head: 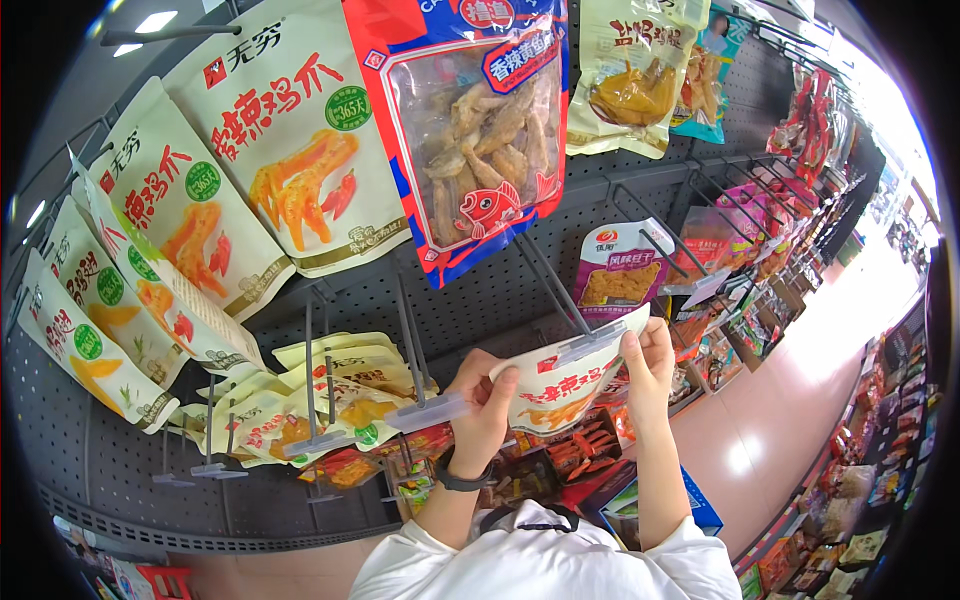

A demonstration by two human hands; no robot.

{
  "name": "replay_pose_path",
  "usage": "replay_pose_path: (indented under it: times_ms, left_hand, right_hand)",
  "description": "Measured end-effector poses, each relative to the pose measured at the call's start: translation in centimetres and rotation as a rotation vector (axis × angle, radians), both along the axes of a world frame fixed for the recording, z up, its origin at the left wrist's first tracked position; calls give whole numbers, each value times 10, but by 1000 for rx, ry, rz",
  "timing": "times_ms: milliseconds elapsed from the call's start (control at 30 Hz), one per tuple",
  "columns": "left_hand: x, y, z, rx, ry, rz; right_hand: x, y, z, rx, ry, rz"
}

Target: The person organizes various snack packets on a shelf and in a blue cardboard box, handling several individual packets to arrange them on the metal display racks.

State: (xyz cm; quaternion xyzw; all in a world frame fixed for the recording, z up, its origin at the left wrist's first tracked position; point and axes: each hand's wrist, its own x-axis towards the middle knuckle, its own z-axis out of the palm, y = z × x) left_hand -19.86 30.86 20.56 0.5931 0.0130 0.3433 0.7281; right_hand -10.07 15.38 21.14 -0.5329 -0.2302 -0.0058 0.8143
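A white snack pouch [559, 397] with red lettering and a picture of chicken feet is held between both hands, at the front end of a metal display hook. My left hand [484, 397], with a black wristband below it, pinches the pouch's left upper corner. At the right upper corner, my right hand [649, 360] grips it between thumb and fingers. A clear plastic tag holder [592, 341] on the hook end overlaps the pouch's top edge. Whether the hook passes through the pouch cannot be told. A purple snack bag [624, 270] hangs just behind.
Large chicken-feet pouches [300, 150] and a red-blue dried fish bag [487, 142] hang above on a dark pegboard. Metal hooks with a plastic tag holder [427, 412] jut out at left, near more pouches [337, 390]. Boxed snacks [585, 450] stand below; an aisle floor [780, 435] runs at right.
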Motion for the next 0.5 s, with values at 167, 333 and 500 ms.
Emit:
replay_pose_path:
  times_ms: [167,333,500]
  left_hand:
    - [8,3,3,-108,38,28]
    - [15,3,9,-129,64,118]
    - [31,14,-1,-61,35,211]
  right_hand:
    - [6,7,1,15,13,-17]
    - [12,17,0,51,64,-15]
    - [27,33,-2,30,92,-67]
